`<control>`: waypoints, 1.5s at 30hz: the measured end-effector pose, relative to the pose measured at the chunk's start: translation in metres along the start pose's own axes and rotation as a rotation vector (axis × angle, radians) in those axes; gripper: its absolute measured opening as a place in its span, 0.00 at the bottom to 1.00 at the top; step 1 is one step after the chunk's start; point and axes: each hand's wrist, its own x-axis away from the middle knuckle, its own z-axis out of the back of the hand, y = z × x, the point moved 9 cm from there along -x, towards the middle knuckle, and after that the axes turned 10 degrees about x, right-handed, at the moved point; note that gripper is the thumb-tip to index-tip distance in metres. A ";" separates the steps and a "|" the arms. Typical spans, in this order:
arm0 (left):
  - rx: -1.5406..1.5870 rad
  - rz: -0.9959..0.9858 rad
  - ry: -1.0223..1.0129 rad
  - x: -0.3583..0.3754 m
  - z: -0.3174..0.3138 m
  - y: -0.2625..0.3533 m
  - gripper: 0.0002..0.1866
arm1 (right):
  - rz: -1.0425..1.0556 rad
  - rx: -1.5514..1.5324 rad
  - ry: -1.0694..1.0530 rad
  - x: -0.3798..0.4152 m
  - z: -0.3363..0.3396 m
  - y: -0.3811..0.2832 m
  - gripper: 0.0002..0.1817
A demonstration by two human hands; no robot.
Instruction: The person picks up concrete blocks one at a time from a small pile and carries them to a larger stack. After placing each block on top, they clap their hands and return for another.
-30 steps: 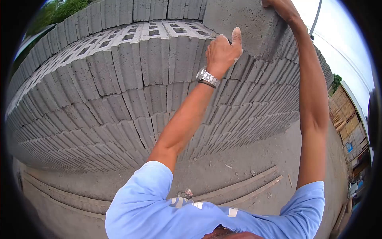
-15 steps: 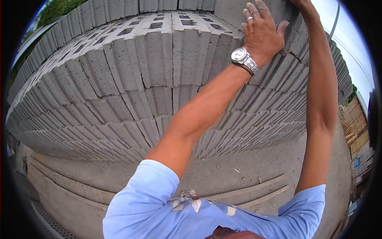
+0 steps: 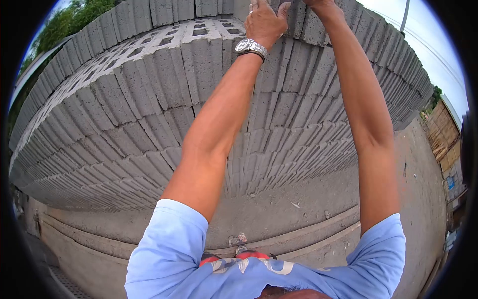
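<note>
My left hand (image 3: 266, 22), with a steel watch on the wrist, lies against the grey concrete blocks (image 3: 303, 22) of the stack's top row. Its thumb is spread away from the fingers, whose tips meet the upper picture edge. To the right of it, my right hand (image 3: 322, 6) reaches up to the same top row. Most of that hand is cut off by the frame, so its fingers and anything in them are hidden. Just left of my left hand, the hollow tops of the lower row (image 3: 164, 41) show dark rectangular holes.
The tall block stack (image 3: 149, 99) curves across the view in several rows. Long boards (image 3: 94, 241) lie on the dirt ground (image 3: 279, 209) near my feet. A wooden shed (image 3: 443, 132) stands at the right, with trees (image 3: 74, 20) at the back left.
Both hands have shifted left in the picture, and my right arm now leans inward. More of the top row shows to the right of my hands. Red cloth appears below my shirt.
</note>
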 end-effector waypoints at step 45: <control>-0.796 1.882 1.498 1.260 1.089 0.544 0.26 | -0.116 -1.115 -2.508 0.622 0.380 -1.112 0.20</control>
